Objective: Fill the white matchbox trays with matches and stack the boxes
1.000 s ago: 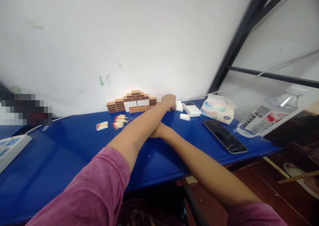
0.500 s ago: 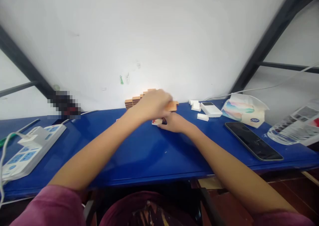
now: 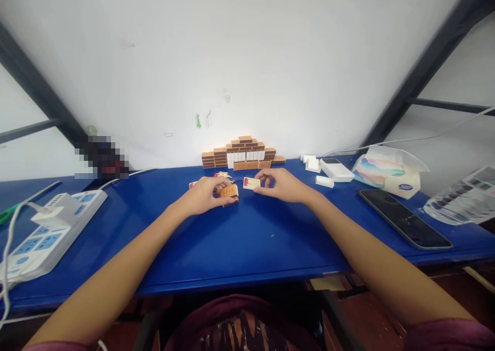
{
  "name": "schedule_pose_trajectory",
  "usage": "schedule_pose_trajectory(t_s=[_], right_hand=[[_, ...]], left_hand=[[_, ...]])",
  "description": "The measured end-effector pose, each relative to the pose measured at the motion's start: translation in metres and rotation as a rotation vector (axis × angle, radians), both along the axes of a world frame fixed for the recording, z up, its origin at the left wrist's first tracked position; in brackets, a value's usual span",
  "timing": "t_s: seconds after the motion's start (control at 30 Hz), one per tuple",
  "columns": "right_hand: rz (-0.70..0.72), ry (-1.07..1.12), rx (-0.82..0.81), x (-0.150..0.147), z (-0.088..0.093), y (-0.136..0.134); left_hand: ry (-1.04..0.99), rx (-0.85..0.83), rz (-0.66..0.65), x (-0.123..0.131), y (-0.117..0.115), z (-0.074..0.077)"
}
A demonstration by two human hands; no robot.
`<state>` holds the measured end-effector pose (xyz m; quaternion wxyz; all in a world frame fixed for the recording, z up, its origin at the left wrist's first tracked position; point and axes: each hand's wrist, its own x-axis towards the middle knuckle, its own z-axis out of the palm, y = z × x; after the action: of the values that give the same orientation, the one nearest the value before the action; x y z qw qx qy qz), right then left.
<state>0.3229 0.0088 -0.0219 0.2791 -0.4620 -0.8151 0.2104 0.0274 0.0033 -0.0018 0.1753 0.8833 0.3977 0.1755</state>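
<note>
My left hand (image 3: 204,195) is closed around an orange matchbox (image 3: 229,191), held low over the blue table with its printed side showing. To the right, my right hand (image 3: 281,184) pinches the end of a white matchbox tray (image 3: 251,183) holding red-tipped matches. Beyond both hands, a stepped stack of matchboxes (image 3: 245,144) stands against the wall, with white boxes or trays upright in its middle and orange ones along the front. Loose matches (image 3: 223,175) lie just behind my left hand. Another red-and-white piece (image 3: 192,185) is mostly hidden by that hand.
On the right are small white blocks (image 3: 324,181), a white device (image 3: 337,170), a tissue pack (image 3: 389,171), a phone (image 3: 404,219) and a clear plastic bag (image 3: 460,196). A power strip (image 3: 50,237) with cables lies on the left of the blue table (image 3: 240,248).
My left hand has drawn back from in front of the stack, toward me and to the left. The hands are now apart, uncovering the stack and the tray. The camera view has shifted slightly.
</note>
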Motion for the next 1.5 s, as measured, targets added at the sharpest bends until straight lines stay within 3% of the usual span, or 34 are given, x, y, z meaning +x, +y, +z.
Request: schedule_pose_trajectory(t_s=[0.1, 0.33, 0.73, 1.03, 1.5], right_hand=[[0.070, 0.086, -0.103, -0.004, 0.001, -0.004], [0.200, 0.230, -0.283, -0.013, -0.004, -0.006], [0.163, 0.358, -0.281, -0.017, -0.004, -0.007], [0.127, 0.429, -0.284, -0.019, 0.002, -0.010], [0.144, 0.462, -0.274, -0.018, 0.003, -0.009]], left_hand=[[-0.117, 0.021, -0.045, -0.003, 0.001, -0.007], [-0.164, 0.075, -0.031, -0.003, 0.004, -0.016], [-0.286, -0.020, -0.023, -0.002, 0.006, -0.022], [-0.456, -0.214, 0.019, -0.002, 0.011, -0.026], [-0.533, -0.268, -0.007, -0.006, 0.014, -0.027]])
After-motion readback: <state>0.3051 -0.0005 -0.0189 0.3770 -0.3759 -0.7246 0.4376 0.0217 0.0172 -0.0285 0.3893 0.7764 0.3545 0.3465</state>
